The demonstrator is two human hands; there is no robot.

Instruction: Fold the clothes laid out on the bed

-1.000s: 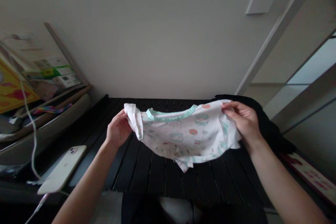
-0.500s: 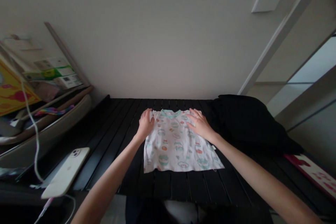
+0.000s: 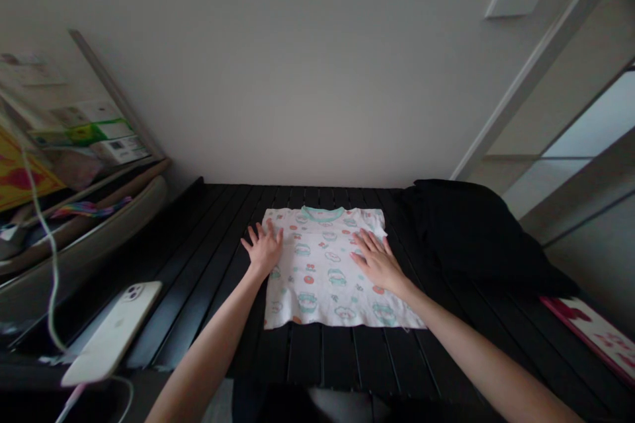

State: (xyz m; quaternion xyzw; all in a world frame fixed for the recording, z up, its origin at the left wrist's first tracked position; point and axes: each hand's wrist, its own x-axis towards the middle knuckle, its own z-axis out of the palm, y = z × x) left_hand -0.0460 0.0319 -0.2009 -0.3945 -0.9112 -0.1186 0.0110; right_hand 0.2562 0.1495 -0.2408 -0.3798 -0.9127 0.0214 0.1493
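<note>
A white printed short-sleeved shirt with a mint collar lies spread out on the black slatted table, its neckline at twelve o'clock. The left hand rests with splayed fingers over its edge near ten o'clock, and the right hand lies flat on it toward three, neither gripping anything. Farther out, black cloth sits around three o'clock and a pale phone between eight and nine.
</note>
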